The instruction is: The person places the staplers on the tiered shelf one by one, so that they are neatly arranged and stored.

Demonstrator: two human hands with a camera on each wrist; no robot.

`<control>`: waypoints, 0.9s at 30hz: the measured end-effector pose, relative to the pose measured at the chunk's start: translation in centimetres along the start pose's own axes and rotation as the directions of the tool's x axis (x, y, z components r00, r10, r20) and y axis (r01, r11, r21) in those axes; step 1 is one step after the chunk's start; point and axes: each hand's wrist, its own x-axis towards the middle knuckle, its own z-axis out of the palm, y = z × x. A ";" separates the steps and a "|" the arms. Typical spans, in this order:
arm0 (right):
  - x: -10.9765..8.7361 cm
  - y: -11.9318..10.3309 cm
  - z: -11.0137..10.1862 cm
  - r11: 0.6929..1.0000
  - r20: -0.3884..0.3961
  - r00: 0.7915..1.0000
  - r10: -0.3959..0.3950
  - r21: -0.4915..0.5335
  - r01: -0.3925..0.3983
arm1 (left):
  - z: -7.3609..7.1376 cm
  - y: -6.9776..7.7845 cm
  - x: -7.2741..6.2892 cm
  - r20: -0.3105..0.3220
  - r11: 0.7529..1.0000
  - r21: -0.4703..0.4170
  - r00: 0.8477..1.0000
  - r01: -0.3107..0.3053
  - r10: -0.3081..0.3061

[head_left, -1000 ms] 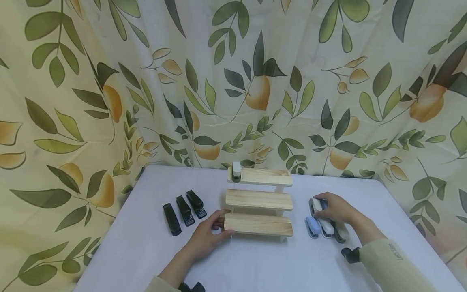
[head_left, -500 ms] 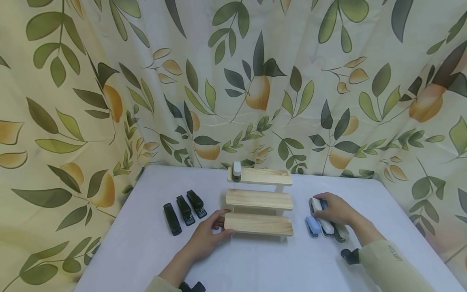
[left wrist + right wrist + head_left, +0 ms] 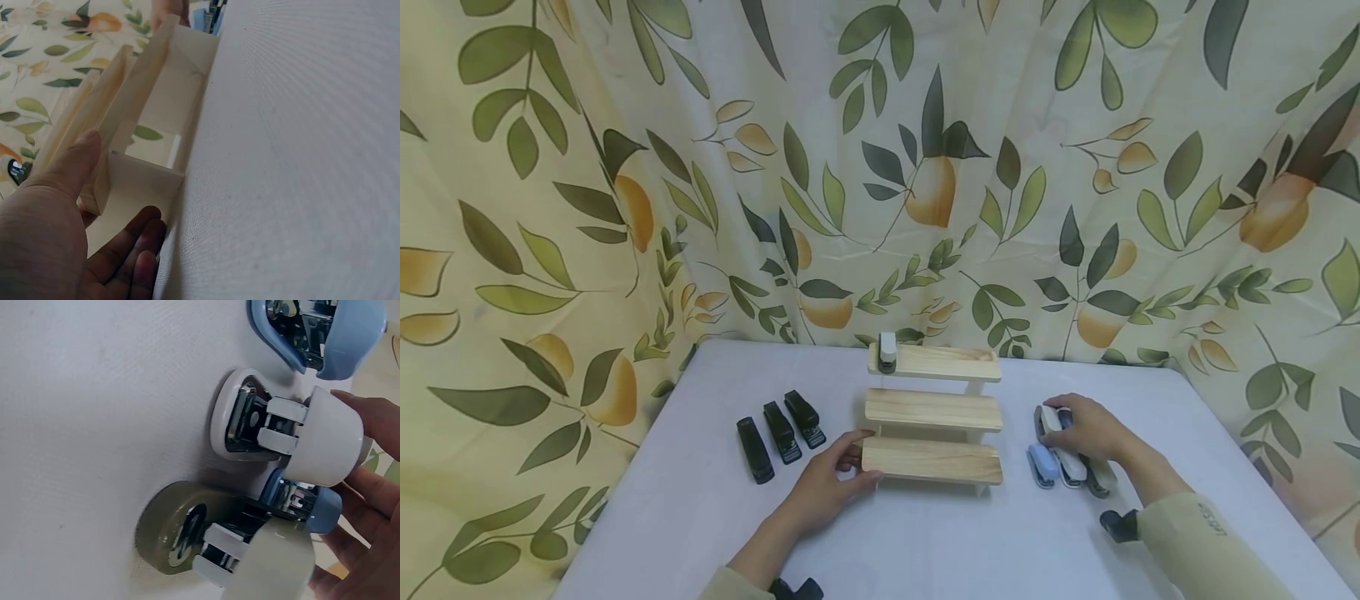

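Note:
My left hand (image 3: pixel 827 487) holds the left end of the lowest board of a three-tier wooden shelf rack (image 3: pixel 932 462). Its thumb lies against the wood, while other fingers extend beside the pale side panel (image 3: pixel 145 172). My right hand (image 3: pixel 1086 429) reaches over the group of staplers on the right, thumb and fingers around a white-topped stapler (image 3: pixel 1048 422) at the back. Close by are a dark blue stapler (image 3: pixel 325 509), a light blue one (image 3: pixel 1043 463), a white one (image 3: pixel 328 437) and an olive-grey one (image 3: pixel 1101 478). The fingertips are partly hidden behind the staplers.
Three black staplers (image 3: pixel 780 433) stand in a slanted row left of the rack. A small stapler with a white top (image 3: pixel 887 352) sits at the left of the top board. A leaf-and-fruit patterned curtain (image 3: pixel 880 208) hangs behind the white-covered table (image 3: pixel 925 542).

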 end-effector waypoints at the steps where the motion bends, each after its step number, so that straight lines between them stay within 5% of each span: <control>1: 0.0 -0.1 -0.1 1.000 0.001 1.000 0.002 0.002 -0.002 | 0.0 0.0 0.0 -0.001 1.000 0.002 1.000 -0.002 0.002; 27: -0.9 -2.7 -1.3 0.996 -0.059 0.996 -0.065 0.057 0.069 | -0.1 0.2 -0.1 0.007 0.999 0.013 0.999 -0.032 0.032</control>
